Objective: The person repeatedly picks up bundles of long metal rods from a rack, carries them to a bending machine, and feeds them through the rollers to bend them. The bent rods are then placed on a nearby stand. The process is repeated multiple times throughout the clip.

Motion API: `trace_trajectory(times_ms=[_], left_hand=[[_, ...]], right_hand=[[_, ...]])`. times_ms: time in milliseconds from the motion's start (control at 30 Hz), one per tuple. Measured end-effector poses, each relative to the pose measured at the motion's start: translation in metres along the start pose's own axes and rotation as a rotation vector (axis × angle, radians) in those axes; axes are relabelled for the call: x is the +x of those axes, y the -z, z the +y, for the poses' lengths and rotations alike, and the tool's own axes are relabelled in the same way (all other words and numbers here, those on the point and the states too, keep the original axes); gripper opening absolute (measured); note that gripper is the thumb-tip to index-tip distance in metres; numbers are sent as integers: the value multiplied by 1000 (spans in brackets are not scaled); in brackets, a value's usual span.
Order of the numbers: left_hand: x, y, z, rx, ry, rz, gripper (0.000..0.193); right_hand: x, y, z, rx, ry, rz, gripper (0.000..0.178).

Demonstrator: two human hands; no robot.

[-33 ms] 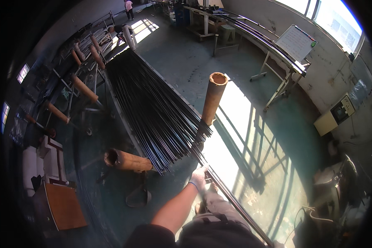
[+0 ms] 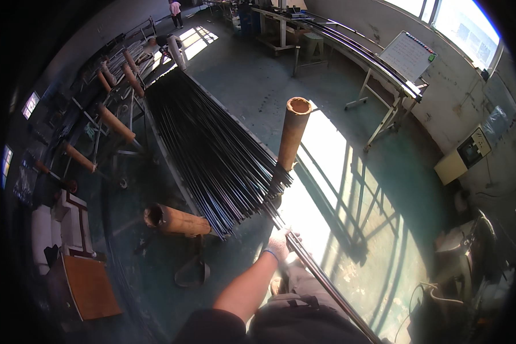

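My left hand [image 2: 278,243], in a pale glove with a blue band at the wrist, is closed around a few long thin rods [image 2: 321,276]. These run slantwise past my legs and leave the picture at the lower edge; my right hand is out of sight there. Beyond the left hand, the far part of the held rods meets the near ends of a wide bundle of dark rods [image 2: 212,155]. The bundle lies lengthwise on a low rack, its near ends fanned out. Whether the held rods touch the bundle, I cannot tell.
An upright brown tube post [image 2: 294,137] stands right of the bundle, another brown tube [image 2: 180,222] leans at its left. A whiteboard [image 2: 408,56] rests by a long bench at the right wall. An orange-brown panel [image 2: 90,286] is lower left. Two people are far back.
My left hand has shifted slightly right along with the rods, its fingers still around them. A bit of my right hand at the lower edge has gone out of view. The view has tilted slightly.
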State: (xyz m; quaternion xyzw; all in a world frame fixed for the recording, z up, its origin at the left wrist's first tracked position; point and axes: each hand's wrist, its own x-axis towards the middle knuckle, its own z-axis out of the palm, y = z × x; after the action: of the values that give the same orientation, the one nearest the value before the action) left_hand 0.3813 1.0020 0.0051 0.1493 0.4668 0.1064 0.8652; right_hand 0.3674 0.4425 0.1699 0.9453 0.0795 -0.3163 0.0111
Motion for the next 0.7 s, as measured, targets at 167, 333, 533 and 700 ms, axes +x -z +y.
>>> trace_trajectory(times_ms=[167, 333, 533, 700], left_hand=[[-59, -23, -59, -223, 83, -82, 14], [-115, -38, -88, -102, 3, -119, 9], [-221, -119, -150, -12, 14, -528, 10], [-298, -234, -217, 188, -110, -901, 16]], right_hand=[[-75, -44, 74, 106, -70, 253, 37], [-81, -91, 138, 95, 29, 461, 32], [-82, -129, 327, 9, -81, 574, 12], [-148, -165, 563, 32, -700, 691, 17]])
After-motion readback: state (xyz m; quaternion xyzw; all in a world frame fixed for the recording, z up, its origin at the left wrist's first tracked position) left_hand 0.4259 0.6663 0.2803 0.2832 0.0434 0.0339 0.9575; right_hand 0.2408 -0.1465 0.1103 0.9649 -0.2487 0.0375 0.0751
